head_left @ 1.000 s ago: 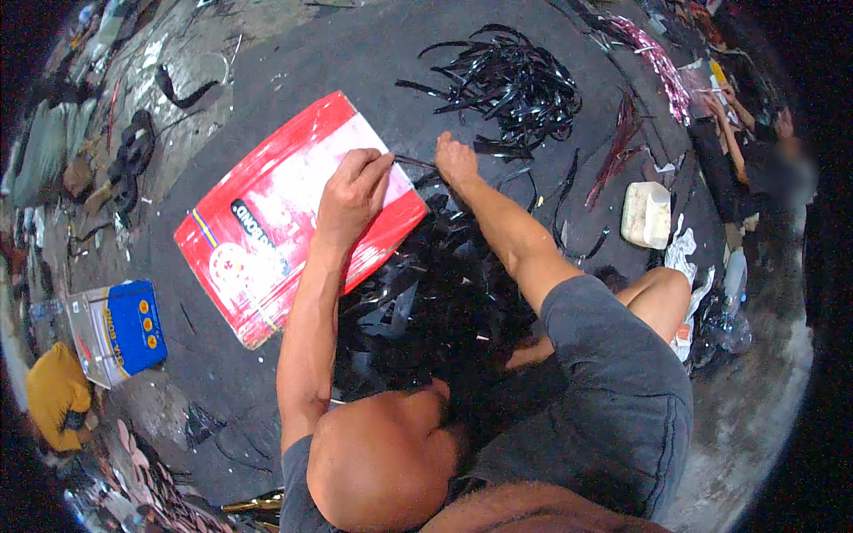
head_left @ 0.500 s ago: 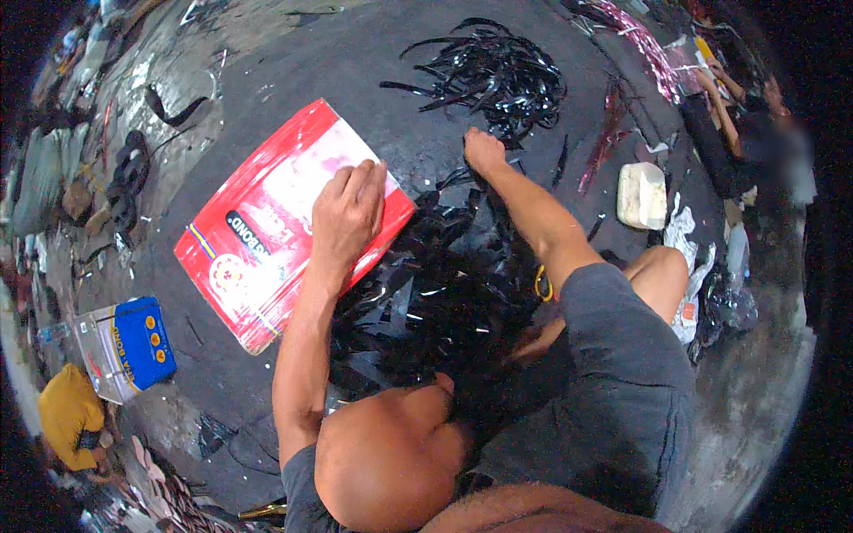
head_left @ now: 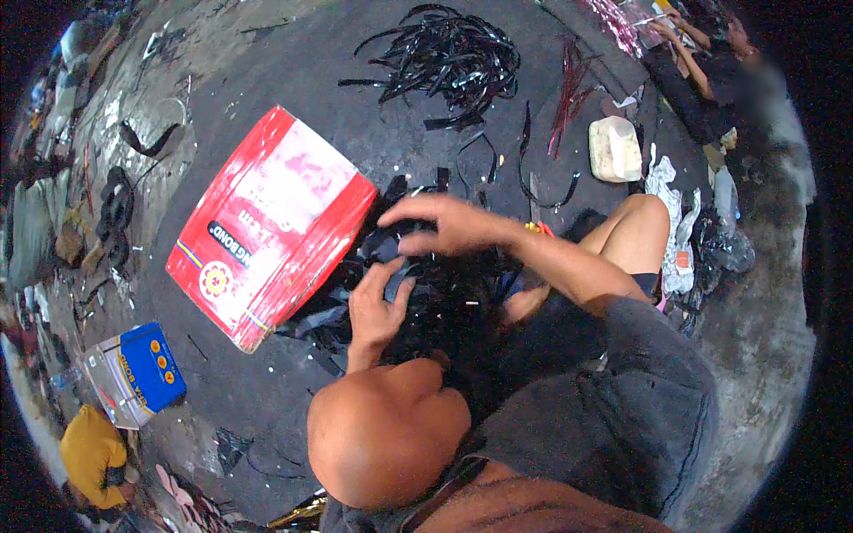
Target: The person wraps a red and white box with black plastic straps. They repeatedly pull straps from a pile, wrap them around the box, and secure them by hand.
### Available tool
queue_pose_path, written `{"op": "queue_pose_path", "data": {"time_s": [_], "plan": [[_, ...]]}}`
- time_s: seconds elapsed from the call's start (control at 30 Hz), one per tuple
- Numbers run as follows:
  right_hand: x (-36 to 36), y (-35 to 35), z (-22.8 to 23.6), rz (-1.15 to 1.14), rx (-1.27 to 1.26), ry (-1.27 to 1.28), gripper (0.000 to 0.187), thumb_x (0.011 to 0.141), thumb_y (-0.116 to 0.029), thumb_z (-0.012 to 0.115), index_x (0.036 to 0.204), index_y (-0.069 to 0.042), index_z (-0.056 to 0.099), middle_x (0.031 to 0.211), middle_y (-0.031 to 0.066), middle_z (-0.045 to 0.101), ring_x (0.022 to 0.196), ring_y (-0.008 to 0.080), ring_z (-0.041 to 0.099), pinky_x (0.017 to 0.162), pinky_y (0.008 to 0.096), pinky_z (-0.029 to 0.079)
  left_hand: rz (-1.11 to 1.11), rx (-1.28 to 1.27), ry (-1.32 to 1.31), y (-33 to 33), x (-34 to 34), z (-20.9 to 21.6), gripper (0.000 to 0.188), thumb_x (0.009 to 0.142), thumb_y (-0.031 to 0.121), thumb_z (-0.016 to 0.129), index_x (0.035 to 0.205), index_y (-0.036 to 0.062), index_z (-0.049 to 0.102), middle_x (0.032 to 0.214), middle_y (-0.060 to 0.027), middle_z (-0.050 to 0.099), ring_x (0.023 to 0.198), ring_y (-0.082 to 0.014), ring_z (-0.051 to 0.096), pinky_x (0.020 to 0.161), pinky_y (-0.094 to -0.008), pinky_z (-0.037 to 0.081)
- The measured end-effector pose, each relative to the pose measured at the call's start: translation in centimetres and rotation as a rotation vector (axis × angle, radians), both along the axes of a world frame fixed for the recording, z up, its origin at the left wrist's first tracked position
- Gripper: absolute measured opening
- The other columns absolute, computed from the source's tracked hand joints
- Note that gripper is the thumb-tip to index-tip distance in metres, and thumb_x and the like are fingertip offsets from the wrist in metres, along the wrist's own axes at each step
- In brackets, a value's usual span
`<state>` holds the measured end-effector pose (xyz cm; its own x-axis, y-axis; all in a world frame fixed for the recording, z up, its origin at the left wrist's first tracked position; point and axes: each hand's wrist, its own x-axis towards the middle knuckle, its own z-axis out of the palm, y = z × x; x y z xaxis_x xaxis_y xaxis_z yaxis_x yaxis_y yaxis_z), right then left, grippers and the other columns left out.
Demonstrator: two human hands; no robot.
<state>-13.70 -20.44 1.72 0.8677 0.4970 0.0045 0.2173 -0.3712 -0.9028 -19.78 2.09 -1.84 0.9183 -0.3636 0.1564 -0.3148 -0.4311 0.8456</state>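
Observation:
A heap of black, shiny cut pieces [head_left: 444,298] lies in front of me. My left hand [head_left: 378,311] rests over its left side, thumb and fingers apart, with a dark grey piece showing between them; no grip on it is visible. Just above and to the right is my right hand [head_left: 444,222], its fingers spread over the heap and apparently holding nothing. The red and white flattened carton [head_left: 289,222] lies left of both hands, untouched. Farther off sits a tangled bundle of black glossy strips [head_left: 444,58].
A blue and grey box [head_left: 142,373] stands at the left, near a person in yellow [head_left: 93,453]. On the right are a cut white plastic container [head_left: 615,149] and crumpled white sheeting [head_left: 675,235]. Another person's arm [head_left: 693,67] shows at the upper right. Loose strips [head_left: 149,140] litter the floor.
My left hand has left the carton and come down to the black heap. My right hand has drawn back from the strip bundle toward the left hand, its fingers now spread.

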Motion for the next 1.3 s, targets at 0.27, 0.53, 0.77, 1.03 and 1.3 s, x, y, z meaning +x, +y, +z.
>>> {"op": "queue_pose_path", "data": {"time_s": [0.27,0.53,0.77,1.03,1.3], "plan": [[0.1,1.4,7.7,0.078,-0.128,0.012,0.042,0.088,-0.038,0.077,0.108,-0.002,0.068,0.092,0.0107,0.07,0.085,0.0195,0.065,0.077,0.0362,0.052,-0.072,-0.297,0.201,0.6,4.1,9.3,0.041,0.078,0.0,0.074,0.118,0.0032,0.066,0.099,-0.0077,0.067,0.08,-0.0158,0.065,0.071,-0.0304,0.052],[2.2,-9.5,16.8,-0.397,0.472,0.158,0.059,0.103,-0.05,0.046,0.129,0.0,0.064,0.095,0.0031,0.068,0.086,0.0154,0.058,0.079,0.031,0.048,-0.107,-0.456,0.376,3.4,4.6,8.0,0.011,0.086,0.008,0.076,0.093,0.0014,0.071,0.077,0.0056,0.061,0.064,-0.0011,0.048,0.058,-0.0204,0.037],[1.9,-6.7,12.5,-0.241,-0.064,0.087,0.038,0.104,-0.029,0.051,0.12,0.001,0.068,0.113,0.0042,0.067,0.108,0.0139,0.057,0.099,0.0316,0.043,0.004,-0.373,0.38,1.1,6.7,10.2,0.018,0.091,0.018,0.074,0.094,0.0,0.071,0.08,-0.0001,0.065,0.069,-0.0064,0.056,0.063,-0.0221,0.043],[2.1,0.7,9.7,-0.141,-0.148,0.188,0.029,0.093,-0.027,0.071,0.096,0.002,0.074,0.079,0.0006,0.069,0.073,0.0093,0.058,0.068,0.0302,0.05,0.023,-1.066,0.523,-4.7,5.4,6.0,0.063,0.081,-0.002,0.081,0.136,-0.003,0.049,0.1,-0.0106,0.07,0.086,-0.0124,0.068,0.072,-0.0245,0.055],[4.6,-2.5,13.3,-0.28,-0.106,0.155,0.023,0.096,-0.027,0.07,0.091,-0.005,0.074,0.071,-0.0008,0.066,0.064,0.0041,0.055,0.057,0.0239,0.043,-0.468,0.235,0.452,2.3,1.9,1.9,0.067,0.072,0.008,0.086,0.134,0.007,0.06,0.125,-0.0129,0.067,0.111,-0.0242,0.066,0.094,-0.0382,0.053]]}}
